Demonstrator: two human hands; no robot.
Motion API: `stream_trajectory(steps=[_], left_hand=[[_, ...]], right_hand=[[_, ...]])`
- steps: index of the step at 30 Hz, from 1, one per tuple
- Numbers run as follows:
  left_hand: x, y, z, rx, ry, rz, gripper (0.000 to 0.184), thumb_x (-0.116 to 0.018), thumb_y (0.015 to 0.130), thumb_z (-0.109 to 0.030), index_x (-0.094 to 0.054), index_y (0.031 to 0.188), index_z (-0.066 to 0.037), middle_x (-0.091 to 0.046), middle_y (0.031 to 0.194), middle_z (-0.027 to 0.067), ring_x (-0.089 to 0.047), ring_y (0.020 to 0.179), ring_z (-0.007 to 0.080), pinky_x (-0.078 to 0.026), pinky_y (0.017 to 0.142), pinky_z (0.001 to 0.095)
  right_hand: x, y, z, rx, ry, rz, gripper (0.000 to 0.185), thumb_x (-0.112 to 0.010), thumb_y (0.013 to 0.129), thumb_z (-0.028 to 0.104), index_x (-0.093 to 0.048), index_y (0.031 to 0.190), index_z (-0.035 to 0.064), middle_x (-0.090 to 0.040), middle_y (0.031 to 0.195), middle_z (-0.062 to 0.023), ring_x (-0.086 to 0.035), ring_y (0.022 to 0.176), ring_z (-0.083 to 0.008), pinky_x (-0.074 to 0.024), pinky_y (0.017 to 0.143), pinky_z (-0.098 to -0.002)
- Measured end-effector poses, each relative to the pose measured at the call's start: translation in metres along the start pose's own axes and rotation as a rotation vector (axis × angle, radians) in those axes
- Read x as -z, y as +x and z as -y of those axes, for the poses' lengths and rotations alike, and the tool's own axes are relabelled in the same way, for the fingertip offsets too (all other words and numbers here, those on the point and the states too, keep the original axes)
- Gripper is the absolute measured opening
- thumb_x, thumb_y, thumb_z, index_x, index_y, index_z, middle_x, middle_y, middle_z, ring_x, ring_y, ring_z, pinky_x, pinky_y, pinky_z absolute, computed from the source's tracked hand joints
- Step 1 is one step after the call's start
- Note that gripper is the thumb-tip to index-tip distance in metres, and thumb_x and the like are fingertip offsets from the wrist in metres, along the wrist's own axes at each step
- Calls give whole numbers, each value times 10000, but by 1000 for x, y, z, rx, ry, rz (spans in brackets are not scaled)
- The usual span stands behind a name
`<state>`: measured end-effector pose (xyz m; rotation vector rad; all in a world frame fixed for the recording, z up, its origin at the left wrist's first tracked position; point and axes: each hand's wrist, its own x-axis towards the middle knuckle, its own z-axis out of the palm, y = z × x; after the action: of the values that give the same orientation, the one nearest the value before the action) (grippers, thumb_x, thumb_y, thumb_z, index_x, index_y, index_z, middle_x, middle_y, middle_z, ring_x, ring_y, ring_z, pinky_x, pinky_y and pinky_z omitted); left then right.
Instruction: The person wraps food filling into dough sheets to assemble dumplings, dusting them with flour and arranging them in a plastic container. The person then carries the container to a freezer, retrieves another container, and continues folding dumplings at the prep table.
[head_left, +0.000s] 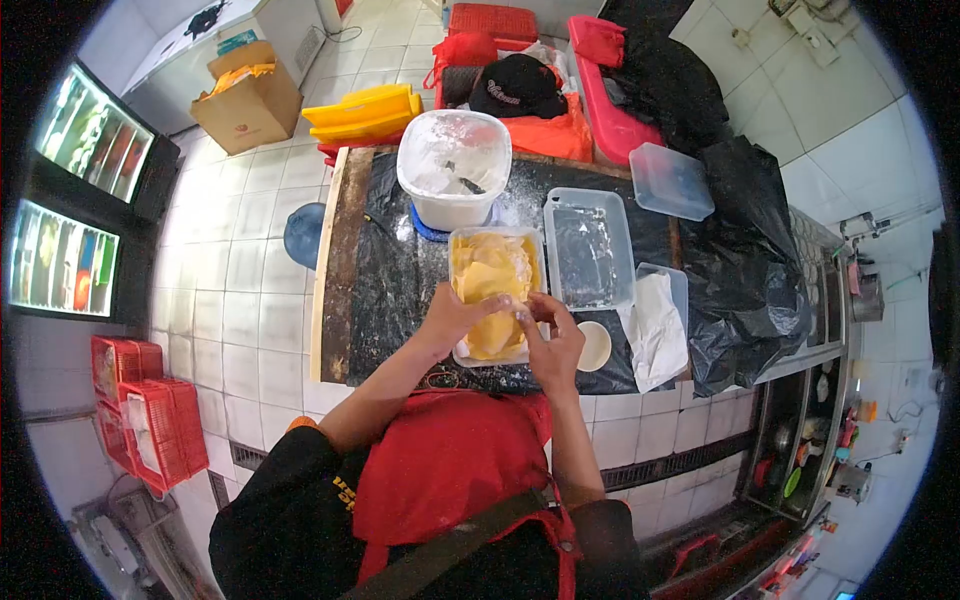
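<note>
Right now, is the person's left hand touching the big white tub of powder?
Apart. The head view shows the left hand over the box with the yellow sheets, with a visible gap between its fingers and the white tub.

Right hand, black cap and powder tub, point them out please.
Right hand (563, 350), head view: back of the hand.
Black cap (517, 84), head view: crown.
Powder tub (452, 212), head view: front wall.

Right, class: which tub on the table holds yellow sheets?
The low tub in front of the tall tub: only it shows yellow sheets; the tall tub holds white powder.
</note>
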<state>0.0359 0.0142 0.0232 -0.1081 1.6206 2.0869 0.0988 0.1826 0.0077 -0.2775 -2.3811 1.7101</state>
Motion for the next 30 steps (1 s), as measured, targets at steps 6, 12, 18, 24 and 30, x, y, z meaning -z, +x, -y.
stream_trajectory(steps=[6,12,18,24,30], left_hand=[[14,-8,18,38,138,129,347,-769,827,-133,-658,1123,9,-712,999,85,-680,870,139,-553,782,298],[25,-33,31,323,-114,-32,340,-706,886,-220,-654,1119,22,-712,957,80,-682,825,136,-545,720,269],[46,-60,45,-98,544,-365,362,-700,887,-272,-651,1186,-74,-720,991,64,-690,781,147,-557,710,289],[34,-41,52,-383,1266,-223,646,-727,803,-269,-486,1396,-180,-597,1319,55,-695,840,303,-572,681,396],[25,-41,61,-328,1345,-191,673,-689,843,-253,-410,1445,-137,-543,1385,61,-699,810,303,-563,696,409]], right_hand=[[0,-8,-2,-103,133,78,386,-716,864,87,-585,1226,52,-696,1008,-86,-659,925,-157,-522,808,-307],[-2,0,-14,-290,326,305,349,-714,863,70,-582,1185,42,-687,1007,-105,-646,945,-162,-515,823,-303],[-31,62,-22,-60,-112,468,338,-719,852,65,-574,1153,17,-700,938,-112,-652,870,-135,-507,775,-264],[-35,63,-29,-49,-121,475,380,-741,830,182,-602,1167,74,-695,989,-159,-680,905,-266,-525,814,-365],[-38,53,-37,247,-246,324,416,-744,817,226,-606,1177,68,-665,977,-138,-621,976,-301,-489,875,-410]])
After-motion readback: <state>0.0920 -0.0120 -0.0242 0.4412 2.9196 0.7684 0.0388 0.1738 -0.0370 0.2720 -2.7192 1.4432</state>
